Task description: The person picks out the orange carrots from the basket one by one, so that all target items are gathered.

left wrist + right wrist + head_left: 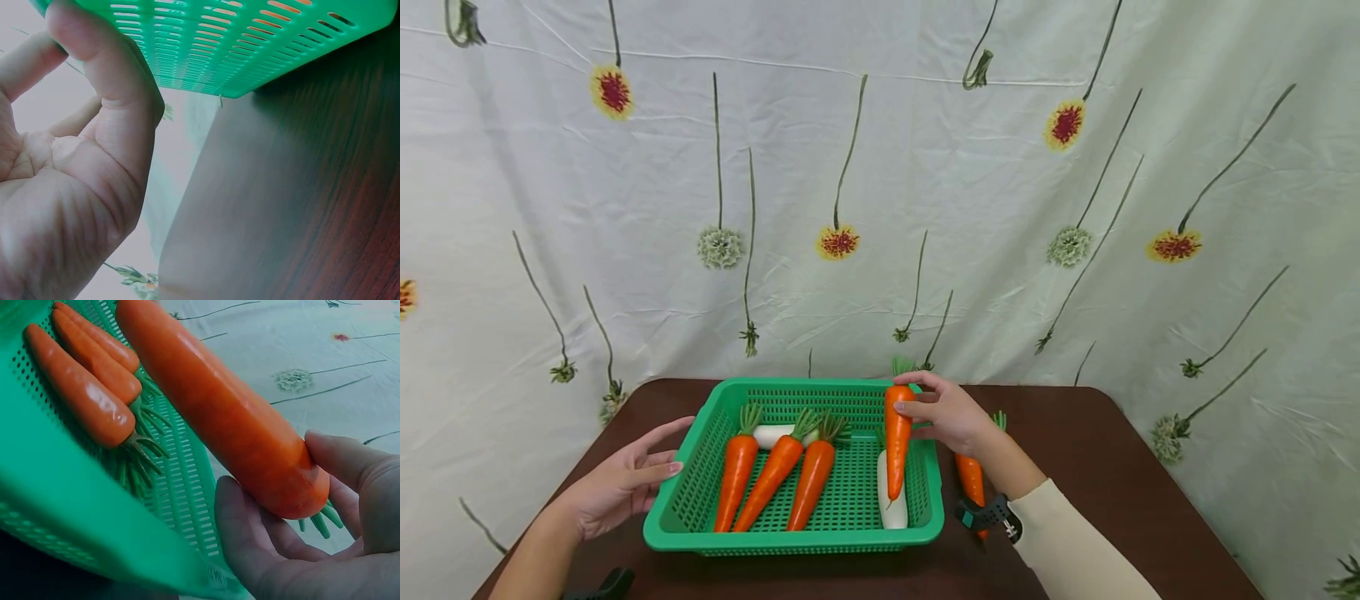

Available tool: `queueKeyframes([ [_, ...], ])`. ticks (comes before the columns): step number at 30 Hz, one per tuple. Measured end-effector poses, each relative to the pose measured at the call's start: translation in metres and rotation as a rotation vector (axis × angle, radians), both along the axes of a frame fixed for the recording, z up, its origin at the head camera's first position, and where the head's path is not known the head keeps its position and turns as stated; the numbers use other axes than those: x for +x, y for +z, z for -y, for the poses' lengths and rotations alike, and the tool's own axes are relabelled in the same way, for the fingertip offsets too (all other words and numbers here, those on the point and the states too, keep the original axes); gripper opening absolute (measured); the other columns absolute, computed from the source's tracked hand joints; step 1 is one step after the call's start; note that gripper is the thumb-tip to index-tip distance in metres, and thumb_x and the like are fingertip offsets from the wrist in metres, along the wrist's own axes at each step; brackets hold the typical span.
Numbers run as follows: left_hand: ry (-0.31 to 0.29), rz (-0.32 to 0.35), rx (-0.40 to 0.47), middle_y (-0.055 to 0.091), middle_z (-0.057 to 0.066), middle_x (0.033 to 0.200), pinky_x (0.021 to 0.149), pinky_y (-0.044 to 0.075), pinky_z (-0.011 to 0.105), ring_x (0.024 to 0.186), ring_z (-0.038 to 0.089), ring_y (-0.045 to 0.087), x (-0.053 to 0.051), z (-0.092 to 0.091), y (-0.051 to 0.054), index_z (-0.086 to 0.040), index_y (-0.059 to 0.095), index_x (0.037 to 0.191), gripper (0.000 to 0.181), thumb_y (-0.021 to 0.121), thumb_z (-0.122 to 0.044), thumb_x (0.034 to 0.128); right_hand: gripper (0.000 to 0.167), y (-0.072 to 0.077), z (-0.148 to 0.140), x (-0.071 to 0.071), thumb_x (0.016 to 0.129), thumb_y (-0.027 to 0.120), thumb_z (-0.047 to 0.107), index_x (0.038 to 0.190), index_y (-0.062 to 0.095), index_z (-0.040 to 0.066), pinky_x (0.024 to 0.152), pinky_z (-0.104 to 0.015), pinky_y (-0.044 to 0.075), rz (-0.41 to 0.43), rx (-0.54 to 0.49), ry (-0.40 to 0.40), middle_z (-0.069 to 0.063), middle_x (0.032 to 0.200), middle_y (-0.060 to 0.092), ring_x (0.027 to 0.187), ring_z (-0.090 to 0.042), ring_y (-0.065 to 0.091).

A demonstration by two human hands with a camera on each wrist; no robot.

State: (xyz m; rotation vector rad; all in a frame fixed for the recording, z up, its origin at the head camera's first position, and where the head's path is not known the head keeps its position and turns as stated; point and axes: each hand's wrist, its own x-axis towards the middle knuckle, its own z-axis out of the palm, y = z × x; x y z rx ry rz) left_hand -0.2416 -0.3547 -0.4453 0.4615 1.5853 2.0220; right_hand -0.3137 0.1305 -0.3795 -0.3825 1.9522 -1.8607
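Observation:
My right hand (951, 417) pinches an orange carrot (897, 442) near its green top, thumb on one side and fingers on the other. The carrot hangs tip down over the right part of a green plastic basket (797, 540). Below it in the basket lies a white radish (892, 512), partly covered by the carrot. Three carrots (815, 483) lie side by side in the left half, a second white radish (771, 436) behind them. At the basket's left rim is my left hand (621, 487), fingers loosely bent, thumb (94, 37) against the rim.
Another carrot (970, 477) lies on the dark wooden table (1052, 442) right of the basket, partly hidden under my right forearm. A pale flower-printed cloth (880, 167) hangs behind the table.

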Motion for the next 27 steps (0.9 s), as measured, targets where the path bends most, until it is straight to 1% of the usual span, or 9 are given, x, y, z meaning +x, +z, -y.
queueKeyframes([
  [2, 0.000, -0.001, -0.002, 0.065, -0.001, 0.137, 0.097, 0.058, 0.053, 0.113, 0.028, 0.073, 0.000, 0.000, 0.000, -0.038, 0.016, 0.161, 0.066, 0.036, -0.001, 0.1097, 0.050, 0.000, -0.004, 0.001, 0.099, 0.069, 0.013, 0.145, 0.052, 0.009, 0.088, -0.045, 0.063, 0.000, -0.020, -0.021, -0.019, 0.134, 0.059, 0.102, -0.028, 0.067],
  [6, 0.002, -0.001, -0.003, 0.065, -0.001, 0.137, 0.097, 0.058, 0.053, 0.113, 0.028, 0.073, 0.000, 0.000, 0.000, -0.037, 0.015, 0.162, 0.066, 0.036, -0.001, 0.1099, 0.050, -0.002, -0.013, 0.003, 0.099, 0.068, 0.011, 0.146, 0.051, 0.006, 0.086, -0.042, 0.063, -0.015, -0.064, -0.037, -0.017, 0.134, 0.059, 0.102, -0.026, 0.067],
  [11, 0.004, -0.003, -0.004, 0.065, -0.001, 0.138, 0.097, 0.057, 0.053, 0.114, 0.029, 0.072, 0.000, 0.000, 0.000, -0.036, 0.014, 0.162, 0.066, 0.036, -0.002, 0.1100, 0.056, -0.005, -0.026, 0.005, 0.099, 0.069, 0.014, 0.150, 0.047, 0.004, 0.085, -0.038, 0.063, -0.039, -0.073, -0.058, -0.016, 0.135, 0.059, 0.101, -0.024, 0.068],
  [19, 0.016, -0.007, -0.018, 0.064, -0.002, 0.138, 0.097, 0.058, 0.053, 0.113, 0.028, 0.073, 0.000, 0.000, 0.000, -0.036, 0.013, 0.162, 0.067, 0.037, -0.002, 0.1097, 0.062, -0.008, -0.047, 0.010, 0.098, 0.070, 0.014, 0.153, 0.044, 0.005, 0.089, -0.037, 0.062, -0.050, -0.102, -0.107, -0.011, 0.134, 0.060, 0.105, -0.022, 0.068],
  [24, 0.016, -0.007, -0.018, 0.065, -0.002, 0.138, 0.096, 0.058, 0.053, 0.113, 0.028, 0.073, 0.000, 0.000, 0.000, -0.036, 0.014, 0.162, 0.066, 0.037, -0.003, 0.1099, 0.061, -0.013, -0.059, 0.013, 0.097, 0.072, 0.013, 0.151, 0.047, 0.007, 0.087, -0.035, 0.062, -0.062, -0.100, -0.149, -0.008, 0.132, 0.062, 0.102, -0.021, 0.067],
  [27, 0.015, -0.005, -0.014, 0.065, -0.002, 0.138, 0.096, 0.058, 0.053, 0.112, 0.028, 0.073, 0.000, 0.000, -0.001, -0.036, 0.014, 0.162, 0.066, 0.037, -0.002, 0.1099, 0.058, -0.017, -0.066, 0.013, 0.097, 0.071, 0.011, 0.150, 0.048, 0.007, 0.083, -0.032, 0.061, -0.070, -0.107, -0.180, -0.008, 0.128, 0.062, 0.099, -0.020, 0.067],
])
